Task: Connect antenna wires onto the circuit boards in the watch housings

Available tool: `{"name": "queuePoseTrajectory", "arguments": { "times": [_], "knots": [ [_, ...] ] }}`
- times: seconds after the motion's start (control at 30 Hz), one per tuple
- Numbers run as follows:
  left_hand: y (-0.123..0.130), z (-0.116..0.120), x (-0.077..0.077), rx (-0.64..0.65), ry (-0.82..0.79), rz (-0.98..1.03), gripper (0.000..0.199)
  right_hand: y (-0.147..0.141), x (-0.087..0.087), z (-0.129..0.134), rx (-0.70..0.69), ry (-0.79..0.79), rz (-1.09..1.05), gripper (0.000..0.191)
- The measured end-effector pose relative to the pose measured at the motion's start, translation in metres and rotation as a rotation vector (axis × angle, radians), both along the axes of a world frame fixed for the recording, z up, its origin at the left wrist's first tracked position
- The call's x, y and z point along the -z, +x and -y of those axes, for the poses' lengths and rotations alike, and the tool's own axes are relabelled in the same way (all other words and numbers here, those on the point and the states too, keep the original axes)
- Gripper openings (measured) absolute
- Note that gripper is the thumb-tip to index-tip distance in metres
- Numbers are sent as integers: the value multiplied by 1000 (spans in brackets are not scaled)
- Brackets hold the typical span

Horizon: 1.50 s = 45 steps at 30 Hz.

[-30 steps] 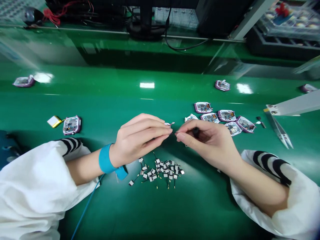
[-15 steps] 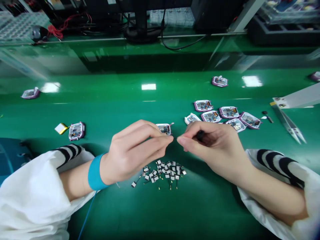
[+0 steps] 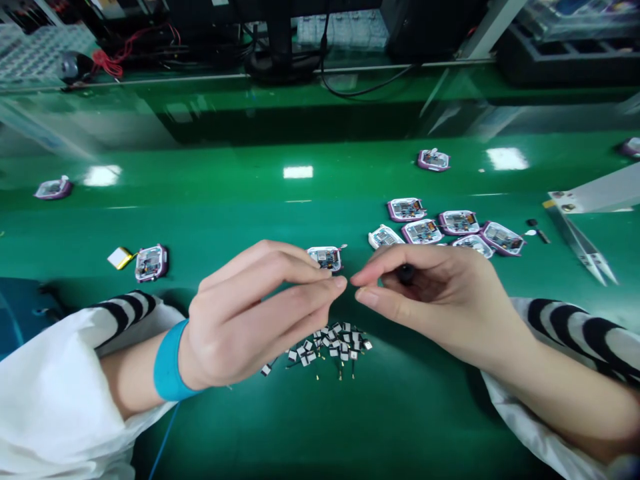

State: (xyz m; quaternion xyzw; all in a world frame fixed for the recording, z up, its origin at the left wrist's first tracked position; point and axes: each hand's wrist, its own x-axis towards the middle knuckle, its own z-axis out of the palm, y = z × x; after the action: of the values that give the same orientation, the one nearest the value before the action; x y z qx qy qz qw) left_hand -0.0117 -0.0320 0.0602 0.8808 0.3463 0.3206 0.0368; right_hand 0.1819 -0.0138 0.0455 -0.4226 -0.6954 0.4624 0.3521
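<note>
- Landmark: pile of small square parts with black wires, some brass-tipped; on the green table, far left edge partly covered from sight.
- Left hand: above and beyond the pile, toward its left; fingers bent, tips gathered and pressed together; thumb hidden, anything pinched at the tips impossible to make out.
- Right hand: beyond the pile, toward its right; thumb and forefinger tips close with a narrow gap, remaining fingers curled around a black knob; tips of the two hands near one another, apart.
- Nearest case: directly beyond the pile, circuit board exposed, partly hidden by left fingertips.
- Cluster of cases: beyond the pile and to its right, mostly purple-rimmed, boards facing up, some partly behind the right hand.
- Single case: farther beyond the pile than the cluster.
- Case with battery: purple-rimmed case left of and beyond the pile, silver-and-yellow battery just beside.
- Tweezers: far right of the pile, tips apart, beneath the end of a white bar.
- Blue wristband: around the left wrist, left of the pile.
</note>
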Motion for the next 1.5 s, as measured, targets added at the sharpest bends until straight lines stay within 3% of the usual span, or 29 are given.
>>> {"name": "queuePoseTrajectory", "arguments": {
  "times": [0.43,0.83,1.23,1.37,1.5],
  "knots": [
    [4,3,0,-61,23,-19,7,2,3,0,-22,-48,-20,6],
    [6,-8,-14,19,131,12,8,6,-2,5,-88,-222,-33,12],
    [2,-1,-4,2,151,-56,9,1,-1,3,-92,-222,-38,13],
    [3,-3,7,1,86,2,10,5,3,-2,-99,-122,44,14],
    [3,-14,25,-77,-40,80,9,15,15,-21,-43,274,384,19]
  ]
}}
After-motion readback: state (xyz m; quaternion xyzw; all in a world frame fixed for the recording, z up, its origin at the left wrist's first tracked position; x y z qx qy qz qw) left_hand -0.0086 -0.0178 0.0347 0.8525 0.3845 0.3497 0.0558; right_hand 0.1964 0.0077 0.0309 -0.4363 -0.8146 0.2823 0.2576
